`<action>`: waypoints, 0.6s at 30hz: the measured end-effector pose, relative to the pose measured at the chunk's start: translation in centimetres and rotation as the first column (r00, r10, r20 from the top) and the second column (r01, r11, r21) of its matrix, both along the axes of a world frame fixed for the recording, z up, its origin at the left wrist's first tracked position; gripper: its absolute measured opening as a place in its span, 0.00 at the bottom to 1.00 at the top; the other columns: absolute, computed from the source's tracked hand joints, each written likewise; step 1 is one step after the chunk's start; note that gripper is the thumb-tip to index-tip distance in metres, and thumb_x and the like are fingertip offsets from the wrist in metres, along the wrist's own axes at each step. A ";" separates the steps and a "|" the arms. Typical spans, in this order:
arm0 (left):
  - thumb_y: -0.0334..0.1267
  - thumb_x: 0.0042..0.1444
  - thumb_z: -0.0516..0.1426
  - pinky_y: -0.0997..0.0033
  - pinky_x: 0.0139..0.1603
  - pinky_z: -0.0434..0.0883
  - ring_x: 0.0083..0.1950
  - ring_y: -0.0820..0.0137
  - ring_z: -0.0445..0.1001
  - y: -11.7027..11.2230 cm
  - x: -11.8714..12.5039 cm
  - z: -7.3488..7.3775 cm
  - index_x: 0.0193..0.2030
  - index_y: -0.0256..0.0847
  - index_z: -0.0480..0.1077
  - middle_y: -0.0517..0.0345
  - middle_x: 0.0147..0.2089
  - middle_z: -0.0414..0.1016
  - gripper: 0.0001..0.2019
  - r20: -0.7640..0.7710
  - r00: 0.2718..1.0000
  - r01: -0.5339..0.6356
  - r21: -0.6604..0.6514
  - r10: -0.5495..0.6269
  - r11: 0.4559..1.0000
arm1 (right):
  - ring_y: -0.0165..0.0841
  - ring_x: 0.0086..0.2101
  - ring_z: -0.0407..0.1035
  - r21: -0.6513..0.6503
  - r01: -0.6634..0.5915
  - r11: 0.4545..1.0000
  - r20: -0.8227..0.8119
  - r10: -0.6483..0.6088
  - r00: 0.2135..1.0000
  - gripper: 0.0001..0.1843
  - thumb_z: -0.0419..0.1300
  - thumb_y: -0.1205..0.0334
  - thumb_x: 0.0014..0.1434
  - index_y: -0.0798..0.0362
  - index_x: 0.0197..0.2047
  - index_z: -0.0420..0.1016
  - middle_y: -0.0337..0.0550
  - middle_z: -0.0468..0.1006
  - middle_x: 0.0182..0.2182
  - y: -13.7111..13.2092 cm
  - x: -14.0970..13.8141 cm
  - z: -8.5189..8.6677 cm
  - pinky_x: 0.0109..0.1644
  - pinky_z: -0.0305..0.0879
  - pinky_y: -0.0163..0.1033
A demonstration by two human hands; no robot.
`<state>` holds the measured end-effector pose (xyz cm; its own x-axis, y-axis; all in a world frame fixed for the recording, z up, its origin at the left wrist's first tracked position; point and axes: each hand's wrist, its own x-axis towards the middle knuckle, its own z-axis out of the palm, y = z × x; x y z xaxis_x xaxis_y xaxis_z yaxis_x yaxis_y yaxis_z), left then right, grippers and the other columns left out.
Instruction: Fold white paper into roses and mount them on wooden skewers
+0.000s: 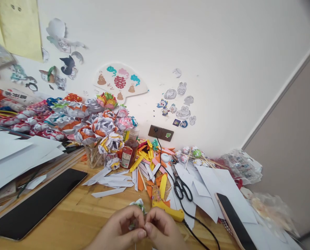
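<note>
At the bottom centre, over the table's near part, my left hand [126, 227] is closed around a small green and white folded paper flower [138, 204]. Part of the flower shows above the fingers and the rest is hidden by them. My right hand [165, 229] meets the left at the fingertips, thumb and fingers pinched together at the flower's side. What exactly lies in that pinch is hidden. A yellow hot glue gun [167, 208] rests on the table just beyond my right hand.
Black-handled scissors [182, 189] lie on white paper sheets [212, 184]. Folded paper strips [115, 180] spread across the middle. Many paper flowers [102, 126] stand at the back left beside a jar [128, 154]. A tablet [40, 201] lies left, a phone [234, 220] right. A black cord [196, 220] runs nearby.
</note>
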<state>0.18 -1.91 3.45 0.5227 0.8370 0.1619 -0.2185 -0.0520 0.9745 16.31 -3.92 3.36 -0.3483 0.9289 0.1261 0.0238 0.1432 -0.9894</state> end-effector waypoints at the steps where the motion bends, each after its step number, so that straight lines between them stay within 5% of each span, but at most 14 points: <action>1: 0.56 0.41 0.64 0.71 0.34 0.60 0.31 0.71 0.62 0.0 0.0 0.1 0.24 0.40 0.65 0.64 0.26 0.65 0.21 0.002 1.000 -0.005 -0.003 0.005 1.000 | 0.30 0.30 0.58 0.007 0.001 1.000 0.001 -0.001 1.000 0.24 0.59 0.39 0.52 0.54 0.31 0.66 0.37 0.64 0.27 0.0 0.1 -0.2 0.36 0.54 0.36; 9: 0.54 0.40 0.65 0.71 0.34 0.61 0.32 0.70 0.64 0.1 0.2 -0.2 0.24 0.39 0.66 0.63 0.26 0.66 0.20 -0.024 0.999 -0.024 -0.010 0.024 1.000 | 0.30 0.28 0.59 0.059 0.060 0.996 0.040 -0.062 0.997 0.21 0.60 0.41 0.52 0.52 0.31 0.70 0.36 0.65 0.25 -0.2 0.3 -0.6 0.32 0.57 0.34; 18: 0.61 0.36 0.63 0.72 0.32 0.60 0.29 0.71 0.62 0.5 -0.1 -0.2 0.21 0.39 0.65 0.62 0.24 0.65 0.25 -0.090 0.996 0.006 0.031 -0.003 1.000 | 0.27 0.25 0.54 0.036 -0.008 0.999 0.003 0.008 1.000 0.25 0.59 0.37 0.49 0.53 0.29 0.65 0.33 0.60 0.23 -0.1 -0.2 0.1 0.30 0.51 0.33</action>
